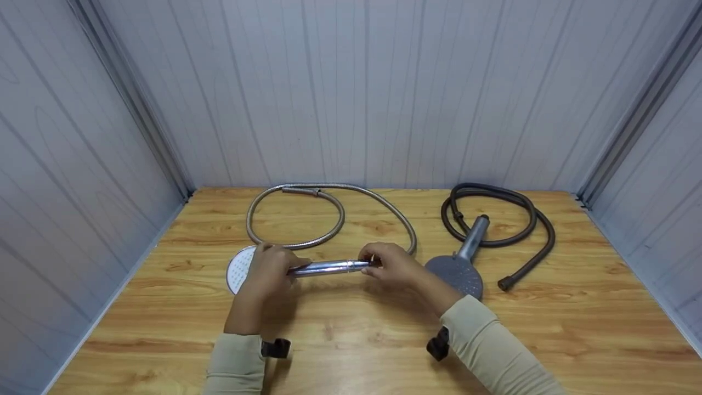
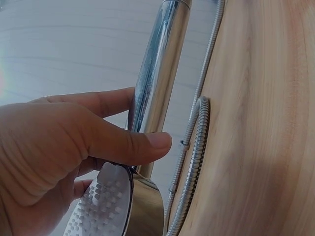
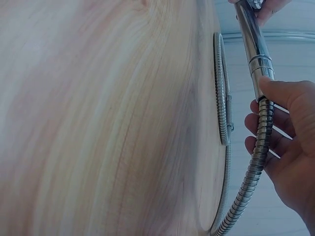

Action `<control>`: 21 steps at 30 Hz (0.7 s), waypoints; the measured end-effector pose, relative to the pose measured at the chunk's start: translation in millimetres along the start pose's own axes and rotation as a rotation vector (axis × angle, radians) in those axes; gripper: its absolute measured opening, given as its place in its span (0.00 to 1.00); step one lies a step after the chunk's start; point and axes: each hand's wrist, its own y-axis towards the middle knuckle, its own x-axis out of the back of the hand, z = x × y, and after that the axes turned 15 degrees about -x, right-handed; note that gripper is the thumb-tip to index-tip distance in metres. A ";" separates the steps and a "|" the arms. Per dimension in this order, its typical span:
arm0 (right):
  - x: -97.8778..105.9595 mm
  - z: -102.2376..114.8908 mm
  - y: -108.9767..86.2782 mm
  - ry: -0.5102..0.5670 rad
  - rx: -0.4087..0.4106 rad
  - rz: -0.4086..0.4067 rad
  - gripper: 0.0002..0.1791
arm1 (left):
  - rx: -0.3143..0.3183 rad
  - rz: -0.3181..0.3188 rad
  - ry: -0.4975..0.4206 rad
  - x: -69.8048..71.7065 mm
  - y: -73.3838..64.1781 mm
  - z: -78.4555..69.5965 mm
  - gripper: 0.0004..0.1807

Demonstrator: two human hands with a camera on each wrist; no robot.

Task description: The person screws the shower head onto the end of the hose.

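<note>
My left hand grips the chrome shower head low on its handle, close to the round head. In the left wrist view the thumb lies across the handle, beside the white nozzle face. At the handle's other end, my right hand pinches the smooth metal end of a silver shower hose. That end sits in line with the handle, below a ring. From there the ribbed hose curves down and loops behind the hands on the wooden table.
On the right lies a grey shower head, its handle pointing away. A dark hose is coiled behind it, with one end toward the front. The silver hose's free end lies near the back panel; side panels flank the table.
</note>
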 end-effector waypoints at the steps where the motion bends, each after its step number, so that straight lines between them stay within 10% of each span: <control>1: 0.0 0.0 -0.1 -0.005 0.001 0.000 0.07 | 0.001 -0.002 0.000 -0.2 0.0 0.1 0.23; 21: -1.2 1.5 -0.5 -0.036 -0.043 0.014 0.09 | -0.008 -0.012 -0.009 0.1 0.3 -1.6 0.24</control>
